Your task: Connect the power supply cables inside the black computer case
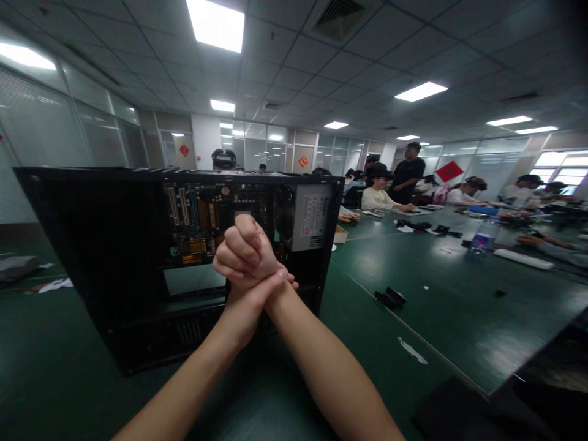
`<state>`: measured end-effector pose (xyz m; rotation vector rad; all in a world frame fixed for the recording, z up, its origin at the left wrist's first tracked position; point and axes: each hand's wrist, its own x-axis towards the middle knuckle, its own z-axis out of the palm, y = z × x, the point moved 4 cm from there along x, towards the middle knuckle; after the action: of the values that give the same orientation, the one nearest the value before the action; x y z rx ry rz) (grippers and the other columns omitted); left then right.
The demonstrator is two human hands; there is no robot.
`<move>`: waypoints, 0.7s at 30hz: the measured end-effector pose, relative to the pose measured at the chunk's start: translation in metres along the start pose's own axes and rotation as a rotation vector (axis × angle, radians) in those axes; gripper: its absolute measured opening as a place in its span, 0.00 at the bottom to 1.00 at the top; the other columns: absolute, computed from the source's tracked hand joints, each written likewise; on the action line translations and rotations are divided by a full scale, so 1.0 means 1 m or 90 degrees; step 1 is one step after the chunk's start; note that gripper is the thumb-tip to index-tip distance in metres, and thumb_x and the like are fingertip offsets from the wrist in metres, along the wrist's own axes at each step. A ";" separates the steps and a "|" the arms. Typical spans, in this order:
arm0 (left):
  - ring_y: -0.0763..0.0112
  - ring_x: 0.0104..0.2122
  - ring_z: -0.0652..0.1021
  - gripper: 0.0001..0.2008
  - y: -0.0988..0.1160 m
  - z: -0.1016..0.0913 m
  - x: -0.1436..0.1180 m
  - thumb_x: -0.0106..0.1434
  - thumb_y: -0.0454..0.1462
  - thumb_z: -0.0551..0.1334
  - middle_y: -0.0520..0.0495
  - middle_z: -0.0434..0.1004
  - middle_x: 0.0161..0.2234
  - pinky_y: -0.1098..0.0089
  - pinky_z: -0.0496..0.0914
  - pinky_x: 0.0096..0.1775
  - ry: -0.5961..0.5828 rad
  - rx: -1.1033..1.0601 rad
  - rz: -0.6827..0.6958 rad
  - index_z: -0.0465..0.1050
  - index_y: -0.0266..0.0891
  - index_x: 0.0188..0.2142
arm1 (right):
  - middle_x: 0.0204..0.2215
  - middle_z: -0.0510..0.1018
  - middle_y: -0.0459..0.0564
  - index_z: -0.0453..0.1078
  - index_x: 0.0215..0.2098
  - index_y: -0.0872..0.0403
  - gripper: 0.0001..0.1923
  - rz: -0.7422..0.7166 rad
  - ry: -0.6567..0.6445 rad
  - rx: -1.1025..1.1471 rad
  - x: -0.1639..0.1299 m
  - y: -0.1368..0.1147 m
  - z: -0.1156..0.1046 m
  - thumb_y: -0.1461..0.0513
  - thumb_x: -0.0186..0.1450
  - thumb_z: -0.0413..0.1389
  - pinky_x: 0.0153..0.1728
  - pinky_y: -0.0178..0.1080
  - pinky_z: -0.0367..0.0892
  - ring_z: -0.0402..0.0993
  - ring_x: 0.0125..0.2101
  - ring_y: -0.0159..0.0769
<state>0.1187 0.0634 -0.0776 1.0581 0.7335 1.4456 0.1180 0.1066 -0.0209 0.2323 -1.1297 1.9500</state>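
My left hand (252,297) is wrapped around my right wrist, its thumb lying across the top. Curled into a fist, my right hand (241,248) is raised in front of an open black computer case (92,245), with nothing sticking out of it. The case stands upright on the green table (386,257), open side towards me. Inside it are a motherboard (220,199) with several slots and a grey power supply (310,220) with a fan at the upper right. My hands hide part of the interior.
To the right lie a black plastic part (390,298), a torn white strip (412,351), a plastic bottle (484,236) and a long white object (523,259). Several people sit around the table; one person in black (408,174) stands. A grey object (18,267) lies at left.
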 end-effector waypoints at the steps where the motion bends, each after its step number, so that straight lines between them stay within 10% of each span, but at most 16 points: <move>1: 0.64 0.35 0.81 0.15 0.000 0.000 0.000 0.52 0.40 0.72 0.44 0.81 0.33 0.65 0.74 0.43 -0.009 -0.001 0.004 0.75 0.34 0.36 | 0.09 0.44 0.33 0.43 0.21 0.50 0.25 0.002 -0.007 -0.003 0.000 0.000 0.001 0.53 0.69 0.52 0.11 0.27 0.49 0.39 0.11 0.25; 11: 0.61 0.42 0.79 0.15 0.021 0.000 -0.002 0.47 0.31 0.71 0.43 0.81 0.38 0.65 0.72 0.48 -0.096 -0.006 -0.041 0.77 0.35 0.37 | 0.13 0.50 0.36 0.48 0.19 0.50 0.20 -0.032 -0.094 -0.092 -0.008 -0.015 0.011 0.65 0.62 0.53 0.14 0.29 0.52 0.47 0.13 0.26; 17: 0.74 0.31 0.77 0.14 0.064 -0.034 0.012 0.39 0.21 0.57 0.54 0.76 0.27 0.76 0.72 0.36 0.079 -0.099 0.154 0.69 0.37 0.25 | 0.21 0.67 0.42 0.58 0.20 0.52 0.12 -0.171 -0.052 -0.233 -0.012 -0.043 0.026 0.71 0.57 0.52 0.26 0.33 0.67 0.63 0.22 0.29; 21: 0.81 0.11 0.59 0.15 0.086 -0.055 0.009 0.46 0.24 0.57 0.58 0.53 0.11 0.79 0.57 0.17 0.115 -0.200 0.210 0.50 0.38 0.15 | 0.35 0.76 0.48 0.63 0.21 0.52 0.09 -0.262 0.035 -0.352 -0.017 -0.055 0.037 0.71 0.54 0.52 0.35 0.36 0.69 0.71 0.37 0.35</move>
<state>0.0334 0.0655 -0.0209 0.8352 0.4475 1.8887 0.1611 0.0810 0.0259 0.0999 -1.4080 1.2269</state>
